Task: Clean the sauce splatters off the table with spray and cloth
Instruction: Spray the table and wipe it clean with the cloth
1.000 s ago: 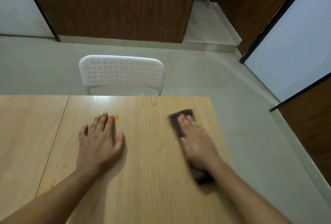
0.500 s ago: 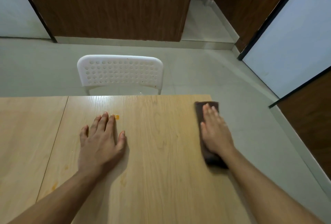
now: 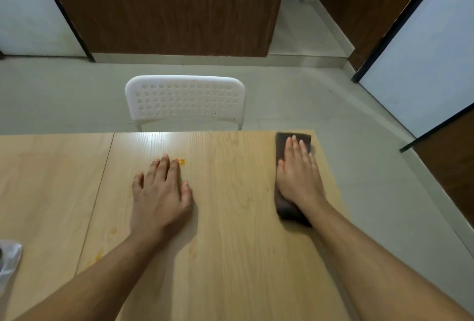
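The table (image 3: 230, 256) is a light wood-grain surface with a seam running front to back on its left part; it serves as the reference for all positions below.

Right hand (image 3: 298, 177): lies flat, palm down, fingers straight and together, pressing on the cloth (image 3: 282, 146). The fingers are not curled round the cloth; the hand is released and bears on it from above.

Cloth: dark brown, folded into a long strip, lying on the table at its far right corner. Its far end reaches almost to the table's far edge, and its near end shows under the right wrist. Its right side is close to the table's right edge.

Left hand (image 3: 160, 197): lies flat, palm down, on the middle of the table, fingers straight and slightly spread, thumb out to the right. It grasps nothing and is well apart from the cloth.

Sauce splatters: a small orange spot (image 3: 181, 162) sits on the table just beyond the left hand's fingertips, nearly touching them. Fainter orange marks (image 3: 98, 256) lie on the table near the seam, left of the left forearm.

A white perforated chair (image 3: 185, 98) stands just beyond the table's far edge. A clear plastic item (image 3: 9, 261), cut off by the frame, rests at the table's left side; what it is cannot be told.
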